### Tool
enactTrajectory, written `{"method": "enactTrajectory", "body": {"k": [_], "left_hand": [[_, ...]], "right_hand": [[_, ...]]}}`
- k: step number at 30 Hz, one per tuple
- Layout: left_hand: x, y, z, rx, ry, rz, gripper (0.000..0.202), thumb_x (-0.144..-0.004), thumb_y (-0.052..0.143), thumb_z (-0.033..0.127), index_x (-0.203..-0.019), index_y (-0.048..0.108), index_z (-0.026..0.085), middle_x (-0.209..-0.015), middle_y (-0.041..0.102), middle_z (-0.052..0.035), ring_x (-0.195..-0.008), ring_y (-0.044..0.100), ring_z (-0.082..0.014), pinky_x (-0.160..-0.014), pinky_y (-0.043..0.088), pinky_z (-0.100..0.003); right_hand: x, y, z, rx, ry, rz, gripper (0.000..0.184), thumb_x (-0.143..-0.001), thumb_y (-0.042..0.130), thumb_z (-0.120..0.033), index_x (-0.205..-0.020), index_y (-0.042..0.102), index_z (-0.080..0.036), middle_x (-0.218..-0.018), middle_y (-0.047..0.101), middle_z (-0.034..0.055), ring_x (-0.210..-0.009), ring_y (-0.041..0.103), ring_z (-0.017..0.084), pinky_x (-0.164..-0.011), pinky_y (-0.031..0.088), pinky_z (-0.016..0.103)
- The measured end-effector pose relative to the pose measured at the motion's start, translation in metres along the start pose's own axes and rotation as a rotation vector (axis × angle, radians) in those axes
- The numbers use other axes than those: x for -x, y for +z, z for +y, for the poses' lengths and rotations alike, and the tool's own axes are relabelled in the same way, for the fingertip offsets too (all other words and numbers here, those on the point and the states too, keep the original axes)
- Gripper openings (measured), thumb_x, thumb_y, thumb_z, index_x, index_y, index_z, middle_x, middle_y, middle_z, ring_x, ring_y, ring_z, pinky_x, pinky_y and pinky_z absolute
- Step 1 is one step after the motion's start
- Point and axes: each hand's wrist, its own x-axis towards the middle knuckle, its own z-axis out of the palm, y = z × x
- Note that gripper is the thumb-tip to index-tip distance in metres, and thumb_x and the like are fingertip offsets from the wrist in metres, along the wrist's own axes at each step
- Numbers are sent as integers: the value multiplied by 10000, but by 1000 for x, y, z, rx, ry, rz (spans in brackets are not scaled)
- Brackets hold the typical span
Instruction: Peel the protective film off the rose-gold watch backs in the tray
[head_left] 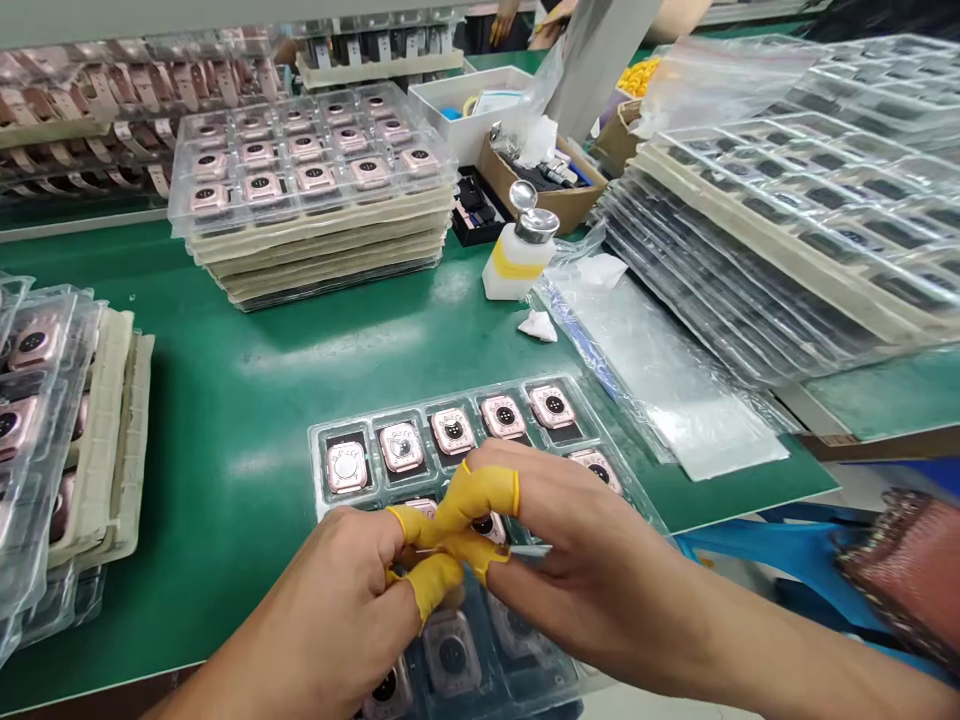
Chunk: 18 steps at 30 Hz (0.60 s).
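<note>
My left hand [367, 590] and my right hand [577, 540] meet over a clear plastic tray [319, 445] of pink smartwatch cases. Yellow finger cots cover several fingertips. In the right hand is a thin, pale grey tool [531, 550]; its end sticks out between thumb and palm, and its tip is hidden by the fingers. The left thumb and finger are pinched together right at that tip, and what they hold is too small and covered to name. A watch case [452, 431] in the back row shows its round black sensor; a case [346, 467] at the left has a pale round back.
Stacked trays of watch cases [315, 180] stand behind, with another stack [112, 430] at left and a tall one [750, 250] at right. A pump bottle [519, 262], crumpled tissue [538, 325], cardboard box [577, 205] and flat plastic bags [675, 390] lie beyond the tray.
</note>
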Motion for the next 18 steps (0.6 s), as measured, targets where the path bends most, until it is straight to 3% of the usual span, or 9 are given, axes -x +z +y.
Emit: {"method": "enactTrajectory", "body": {"k": [5, 11, 15, 18], "left_hand": [[-6, -5, 1, 62, -14, 31, 245, -933, 568, 347, -808, 703, 186, -791, 661, 2, -715, 544, -155, -639, 432, -224], [-24, -12, 8, 218, -100, 46, 328, -912, 579, 446, -740, 652, 176, -660, 479, 48, -614, 366, -110, -550, 314, -207], [-30, -13, 9, 104, -44, 97, 339, -944, 550, 426, -776, 728, 191, -689, 670, 6, -632, 593, -141, -558, 468, -202], [-32, -10, 3, -119, 94, 182, 256, -962, 531, 345, -918, 764, 249, -822, 782, 13, -712, 733, -162, -628, 582, -217]], "right_hand": [[-6, -12, 7, -117, 23, 3, 280, -756, 536, 51, -878, 592, -194, -834, 607, -28, -771, 526, 115, -683, 414, 248], [-26, -29, 22, -240, 64, -4, 280, -752, 505, 54, -837, 596, -197, -812, 603, -39, -753, 537, 101, -688, 434, 233], [-42, -47, 39, -257, 92, 58, 221, -820, 516, 5, -851, 582, -203, -825, 616, -28, -752, 557, 120, -679, 458, 255], [-56, -60, 54, -192, 167, -67, 220, -820, 523, 8, -838, 581, -203, -795, 617, -44, -716, 538, 110, -655, 441, 239]]}}
